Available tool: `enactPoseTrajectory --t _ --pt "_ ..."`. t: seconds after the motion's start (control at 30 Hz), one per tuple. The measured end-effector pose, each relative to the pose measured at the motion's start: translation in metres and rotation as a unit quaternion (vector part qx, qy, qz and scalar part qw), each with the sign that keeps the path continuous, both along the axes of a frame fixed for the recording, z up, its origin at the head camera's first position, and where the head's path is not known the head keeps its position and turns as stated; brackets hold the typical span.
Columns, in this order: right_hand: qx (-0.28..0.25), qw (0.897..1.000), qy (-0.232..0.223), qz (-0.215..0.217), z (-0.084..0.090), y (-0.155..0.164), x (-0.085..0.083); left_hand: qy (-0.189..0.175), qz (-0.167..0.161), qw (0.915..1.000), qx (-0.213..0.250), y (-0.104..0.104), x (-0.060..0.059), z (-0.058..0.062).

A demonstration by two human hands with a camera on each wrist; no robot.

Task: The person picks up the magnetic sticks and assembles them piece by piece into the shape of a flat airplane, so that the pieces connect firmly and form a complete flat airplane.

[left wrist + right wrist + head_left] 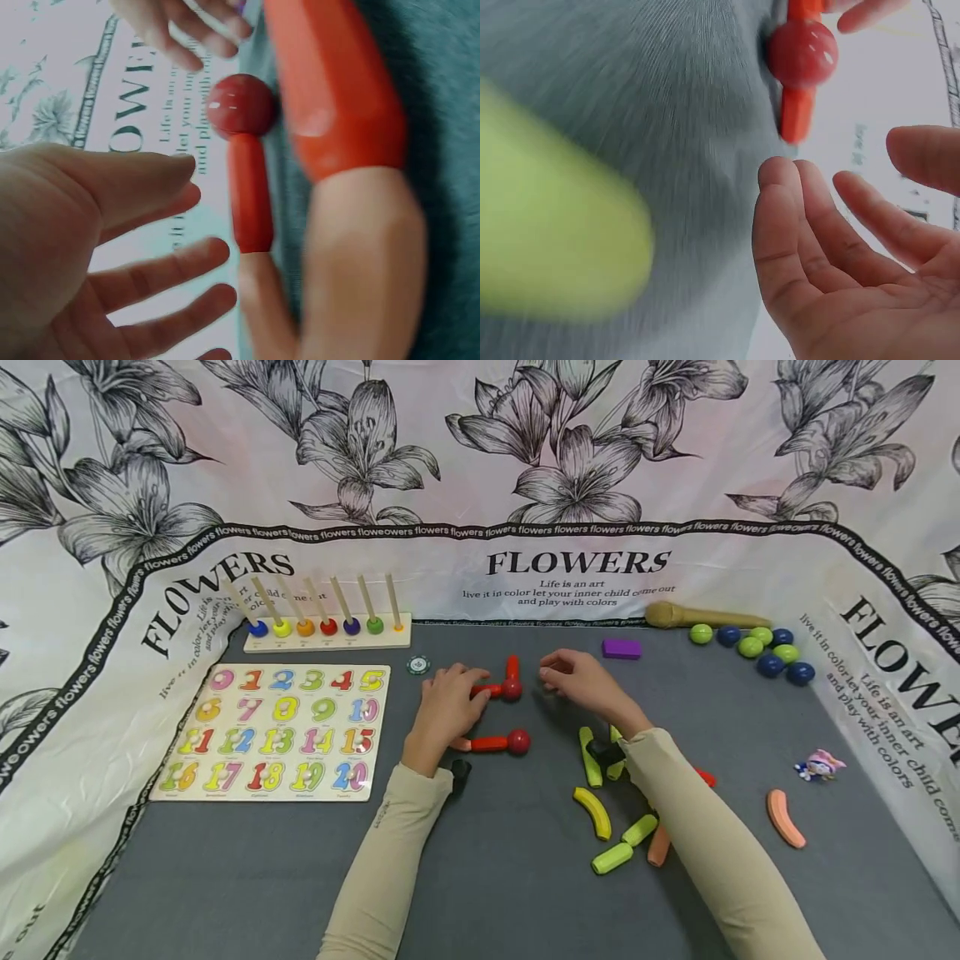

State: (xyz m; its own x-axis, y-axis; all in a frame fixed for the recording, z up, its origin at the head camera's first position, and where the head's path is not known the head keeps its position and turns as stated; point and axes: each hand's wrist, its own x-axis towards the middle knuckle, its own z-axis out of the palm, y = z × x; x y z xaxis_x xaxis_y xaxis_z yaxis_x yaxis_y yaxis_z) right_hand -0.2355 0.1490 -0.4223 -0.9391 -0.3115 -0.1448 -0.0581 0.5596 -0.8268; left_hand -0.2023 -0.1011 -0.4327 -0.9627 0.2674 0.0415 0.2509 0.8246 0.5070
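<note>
a: your left hand (444,706) rests loosely spread on the desk (480,877), fingertips at the end of the upper red pin (491,690); the left wrist view shows the fingers straight, gripping nothing. your right hand (581,683) hovers just beside the upright red pin (512,670), fingers relaxed and apart, empty.

b: and the pieces themselves?

a: those two pins meet at one dark red ball (512,691). a second ball-ended red pin (498,743) lies just below your left hand, near the wrist.

b: what could go wrong for you here?

a: i'd judge the round ball rolls easily. a nudge from either hand could send it off, and your left wrist could sweep the lower pin. your right sleeve (697,827) lies over the yellow and green curved pieces (596,812) and could drag them.

b: any containers?

a: none as such. the peg rack (327,639) carries one bead per peg, and the number board (277,731) has its numbers seated. loose green and blue balls (757,647) lie far right.
</note>
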Motion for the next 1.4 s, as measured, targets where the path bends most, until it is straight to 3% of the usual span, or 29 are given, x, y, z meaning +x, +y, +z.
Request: enactPoseTrajectory --t 0.1,0.2,0.4,0.6,0.7,0.9,1.07,1.4 --pt "0.010 1.000 0.015 -0.001 0.006 0.022 0.014 0.019 -0.032 0.9992 0.015 0.000 0.003 0.006" --pt "0.025 0.999 0.022 -0.003 0.012 0.043 0.029 0.012 -0.074 0.9966 0.033 0.000 0.007 0.010" --pt "0.048 0.998 0.026 -0.027 0.021 0.081 0.062 -0.033 -0.133 0.9894 0.047 0.003 0.020 0.012" --pt "0.060 0.997 0.031 -0.042 0.023 0.099 0.086 -0.092 -0.166 0.9806 0.051 0.005 0.028 0.006" --pt "0.068 0.996 0.041 -0.046 0.023 0.104 0.094 -0.103 -0.176 0.9784 0.032 0.006 0.030 0.005" --pt "0.087 0.993 0.055 -0.051 0.021 0.112 0.099 -0.102 -0.184 0.9776 -0.014 0.009 0.030 0.005" --pt "0.123 0.989 0.056 -0.057 0.015 0.112 0.092 -0.104 -0.172 0.9789 -0.038 0.008 0.028 0.004" --pt "0.181 0.982 0.034 -0.049 -0.002 0.113 0.081 -0.106 -0.174 0.9781 -0.044 0.007 0.026 0.000"
